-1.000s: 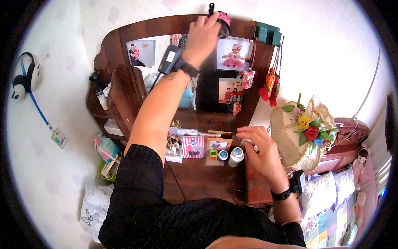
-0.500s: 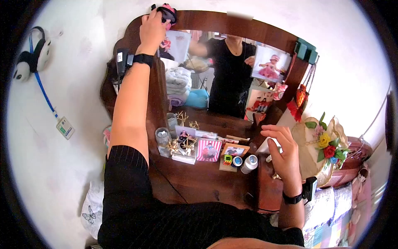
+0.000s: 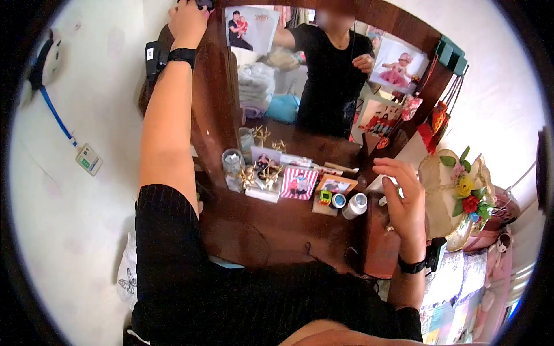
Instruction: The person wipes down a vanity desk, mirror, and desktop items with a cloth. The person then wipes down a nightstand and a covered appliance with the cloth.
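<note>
Stretched up at the top left of the mirror frame, my left hand (image 3: 187, 24) is closed on a black and pink item (image 3: 203, 4), mostly cut off by the image edge. My right hand (image 3: 405, 202) hovers over the dresser's right side with its fingers apart and nothing in it. Near it stand a white bottle (image 3: 355, 206) and a small orange photo frame (image 3: 336, 184). The mirror (image 3: 329, 75) reflects a person in black. A photo of a person with a child (image 3: 249, 29) sits at its upper left.
On the dresser (image 3: 277, 233) are gold antler ornaments (image 3: 268, 173), a glass (image 3: 233, 164) and a striped photo frame (image 3: 299, 183). A flower-decorated lamp shade (image 3: 438, 199) stands at the right. A badge (image 3: 89, 159) hangs on the left wall.
My left hand has moved left along the top of the mirror frame with the black and pink item. The view has shifted; my right hand keeps its open pose.
</note>
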Demonstrator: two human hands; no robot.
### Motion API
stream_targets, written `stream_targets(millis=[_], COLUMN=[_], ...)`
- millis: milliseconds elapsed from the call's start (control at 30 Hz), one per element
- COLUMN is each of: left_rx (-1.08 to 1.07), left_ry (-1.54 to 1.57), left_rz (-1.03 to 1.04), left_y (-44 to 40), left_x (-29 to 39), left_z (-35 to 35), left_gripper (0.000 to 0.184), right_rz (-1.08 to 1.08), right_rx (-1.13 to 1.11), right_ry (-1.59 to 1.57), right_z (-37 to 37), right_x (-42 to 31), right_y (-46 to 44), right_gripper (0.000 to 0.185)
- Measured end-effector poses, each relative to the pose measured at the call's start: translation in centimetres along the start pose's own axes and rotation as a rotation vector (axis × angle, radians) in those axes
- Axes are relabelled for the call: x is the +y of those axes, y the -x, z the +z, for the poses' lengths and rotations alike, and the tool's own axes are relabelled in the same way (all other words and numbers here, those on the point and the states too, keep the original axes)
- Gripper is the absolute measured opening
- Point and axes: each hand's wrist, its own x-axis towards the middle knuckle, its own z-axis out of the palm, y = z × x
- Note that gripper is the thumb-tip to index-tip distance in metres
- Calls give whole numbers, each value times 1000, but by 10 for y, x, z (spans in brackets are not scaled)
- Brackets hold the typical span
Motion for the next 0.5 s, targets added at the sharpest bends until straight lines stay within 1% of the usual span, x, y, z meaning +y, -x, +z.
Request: stream_targets(millis=[33, 133, 167, 267, 300, 400, 500], left_rx=[-88, -29, -13, -89, 5, -47, -205], left_ry=[135, 51, -73, 107, 184, -296, -418], left_rz=[-94, 51, 66, -269, -201, 274, 319], left_y=[3, 31, 41, 59, 69, 89, 109], left_x=[19, 41, 42, 86, 67, 66, 80], left_z=[-33, -57, -45, -96, -51, -58, -72], left_gripper=[44, 23, 22, 24, 28, 31, 32], right_rz=[-5, -12, -19, -16, -17, -33, -4], right_rx=[-7, -17, -31, -69, -80, -98, -106], right_ry=[-9, -42, -56, -66, -69, -75, -85], right_z=[1, 10, 14, 22, 25, 31, 36], right_x=[1, 5, 6, 1, 1, 0, 5], right_y=[0, 0, 0, -2, -1, 1, 8], right_gripper=[20, 19, 19, 20, 21, 21, 21])
